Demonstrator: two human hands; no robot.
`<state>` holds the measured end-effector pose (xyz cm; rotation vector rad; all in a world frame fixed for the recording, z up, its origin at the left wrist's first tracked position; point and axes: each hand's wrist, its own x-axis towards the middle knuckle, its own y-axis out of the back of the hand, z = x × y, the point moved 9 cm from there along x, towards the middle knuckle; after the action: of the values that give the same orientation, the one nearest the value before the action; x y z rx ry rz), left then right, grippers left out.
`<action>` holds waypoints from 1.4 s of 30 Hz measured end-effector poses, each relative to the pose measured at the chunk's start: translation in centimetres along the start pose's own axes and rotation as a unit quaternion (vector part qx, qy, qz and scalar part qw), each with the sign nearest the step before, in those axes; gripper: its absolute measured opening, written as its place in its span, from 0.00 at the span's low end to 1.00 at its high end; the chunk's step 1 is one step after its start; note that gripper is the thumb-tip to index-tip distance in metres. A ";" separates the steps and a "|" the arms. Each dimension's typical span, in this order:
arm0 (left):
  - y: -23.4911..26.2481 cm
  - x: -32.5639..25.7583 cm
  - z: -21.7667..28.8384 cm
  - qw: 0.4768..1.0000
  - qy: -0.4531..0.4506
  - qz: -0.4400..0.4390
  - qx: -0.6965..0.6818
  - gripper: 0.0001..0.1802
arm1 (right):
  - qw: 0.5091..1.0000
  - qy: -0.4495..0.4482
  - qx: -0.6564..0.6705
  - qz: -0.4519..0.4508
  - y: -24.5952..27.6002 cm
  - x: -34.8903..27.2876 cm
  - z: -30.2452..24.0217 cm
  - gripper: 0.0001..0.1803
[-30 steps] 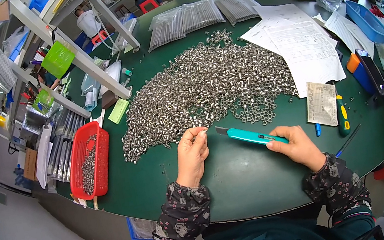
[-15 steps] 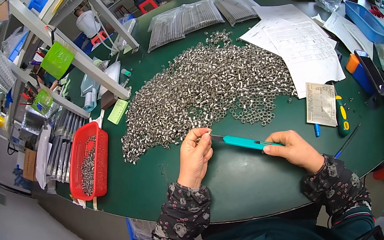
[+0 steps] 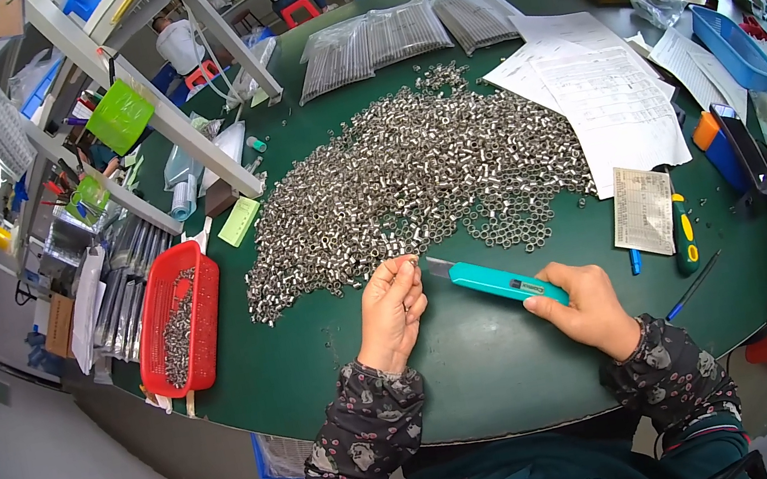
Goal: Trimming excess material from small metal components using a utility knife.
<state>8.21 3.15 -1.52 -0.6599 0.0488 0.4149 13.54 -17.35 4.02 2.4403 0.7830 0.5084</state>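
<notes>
My left hand [image 3: 390, 313] is closed, thumb and forefinger pinching a small metal ring [image 3: 414, 260] that pokes out at the fingertips. Most of that ring is hidden by the fingers. My right hand [image 3: 581, 304] grips a teal utility knife [image 3: 500, 280], its short blade [image 3: 440, 268] out and pointing left. A small gap separates the blade tip from the ring. Just beyond both hands spreads a wide heap of small shiny metal rings [image 3: 411, 164] on the dark green table [image 3: 486, 364].
A red plastic basket [image 3: 207, 335] with more rings stands at left, near a light green block [image 3: 240, 221]. Bagged metal rods [image 3: 405, 33] lie at the back. Paper sheets [image 3: 609, 100], a card [image 3: 642, 208], a screwdriver [image 3: 684, 235] and a phone [image 3: 741, 147] are on the right.
The knife blade has drawn back from the ring at my left fingertips, and the knife has rolled so its broad side shows more. My left hand has barely moved.
</notes>
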 end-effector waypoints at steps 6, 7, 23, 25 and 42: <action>-0.3 -0.1 -0.1 1.000 -0.004 -0.004 0.012 0.05 | 0.995 -0.061 0.060 -0.047 -0.4 0.1 0.9 0.17; -0.3 -0.1 -0.1 1.000 -0.008 -0.006 0.015 0.05 | 0.994 -0.066 0.073 -0.055 -0.5 0.1 0.9 0.17; -0.5 0.0 -0.6 0.998 0.052 -0.040 -0.020 0.06 | 0.990 0.085 -0.015 0.114 2.1 -0.4 -1.6 0.11; -0.6 0.0 -0.9 0.996 0.064 -0.042 -0.044 0.06 | 0.991 0.084 -0.011 0.102 1.8 -0.3 -1.6 0.11; -0.9 0.2 0.1 0.999 0.014 -0.039 0.017 0.09 | 1.000 0.006 0.001 0.027 0.7 0.2 0.3 0.14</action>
<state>8.71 2.63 -0.95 -0.6329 0.0558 0.3282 14.17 -17.82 4.19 2.4686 0.7235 0.5435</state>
